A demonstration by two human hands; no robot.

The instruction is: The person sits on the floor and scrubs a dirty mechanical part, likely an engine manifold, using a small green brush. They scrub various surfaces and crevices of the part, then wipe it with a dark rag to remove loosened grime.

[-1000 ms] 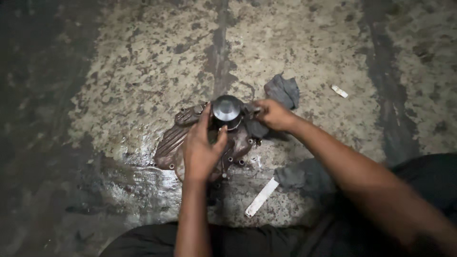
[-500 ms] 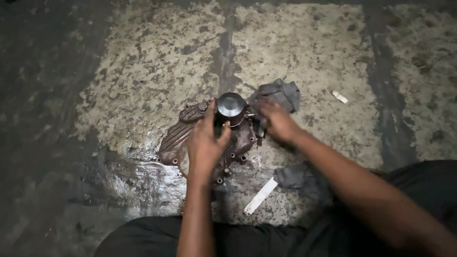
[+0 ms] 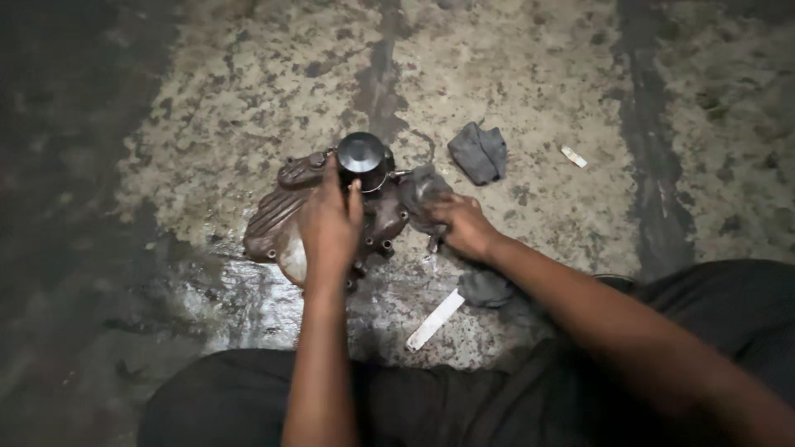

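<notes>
Metal fills the middle of the view: a brown, ribbed engine casing (image 3: 286, 223) lies on the stained concrete floor (image 3: 248, 91), with a dark round cap (image 3: 361, 154) standing up at its far end. The left hand (image 3: 330, 230) rests palm down on top of the casing, its fingers (image 3: 334, 178) reaching up to touch the cap's near side; whether that grip closes on anything I cannot tell, since the palm hides what lies beneath. Just to the right of it, the right hand (image 3: 464, 225) has its grip pinched on a grey rag (image 3: 422, 192), which is bunched against the casing's right edge. Beyond that grip and further right, a second grey cloth (image 3: 479, 152) lies loose on the floor, and a small white scrap (image 3: 573, 156) sits well apart beyond it. Nearer the body, below the right grip, lie a white flat strip (image 3: 435, 319) and another dark rag (image 3: 487, 288). Wet sheen covers the floor under and to the left of the casing.
</notes>
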